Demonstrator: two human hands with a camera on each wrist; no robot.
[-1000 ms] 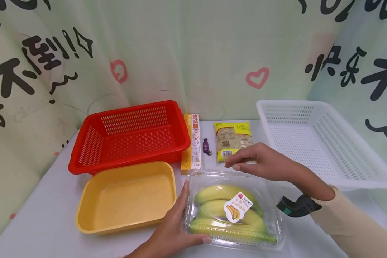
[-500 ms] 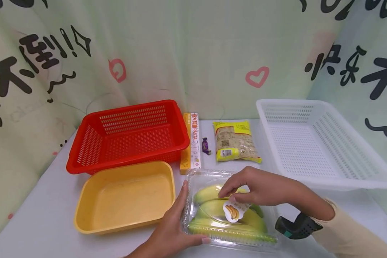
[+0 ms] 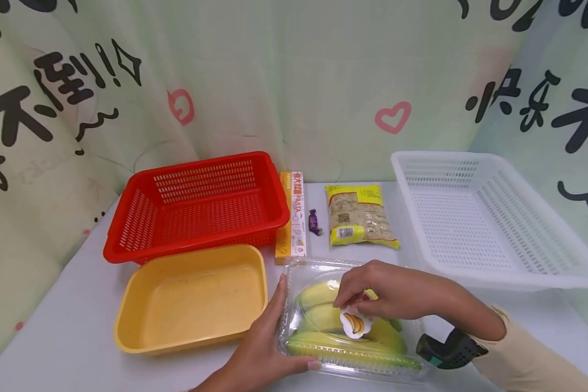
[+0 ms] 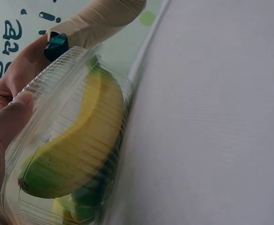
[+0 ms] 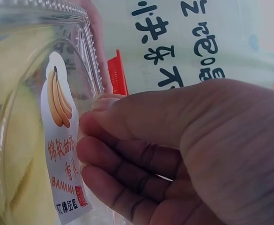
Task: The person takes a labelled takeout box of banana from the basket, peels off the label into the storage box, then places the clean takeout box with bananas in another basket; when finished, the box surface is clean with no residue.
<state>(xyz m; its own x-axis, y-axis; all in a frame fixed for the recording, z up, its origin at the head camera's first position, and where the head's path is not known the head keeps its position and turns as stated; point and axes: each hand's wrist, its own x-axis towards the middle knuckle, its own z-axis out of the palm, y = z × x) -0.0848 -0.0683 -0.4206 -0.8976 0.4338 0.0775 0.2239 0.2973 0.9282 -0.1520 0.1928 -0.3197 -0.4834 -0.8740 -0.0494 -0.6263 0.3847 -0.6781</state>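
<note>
Your left hand (image 3: 269,345) is at the bottom centre, its thumb and fingers spread around the lower left corner of a clear container (image 3: 313,261) and touching it. The container sits right of it in the lower middle of the frame, with yellow-green bananas (image 3: 323,316) inside. Over its lid your right hand (image 3: 379,291) has its fingers bent, thumb and fingertips brought together at the edge of the white banana label (image 3: 356,323); you cannot tell whether they pinch it. A black wristband (image 3: 451,348) circles that wrist, just ahead of a beige sleeve (image 3: 534,348) at the lower right.

Around your hands, from the left, the white tabletop (image 3: 73,321) carries a red perforated basket (image 3: 206,220) left of centre and a yellow tray (image 3: 196,305) just below it. Next comes an orange and white pasta box (image 3: 292,223) at centre, standing long in the frame, then a small purple-wrapped sweet (image 3: 313,223) and a yellow-ended bag (image 3: 361,215) just above the container. You have a white perforated basket (image 3: 480,234) at the right. Behind everything hangs a pale green curtain (image 3: 333,65) with black lettering and red hearts.
</note>
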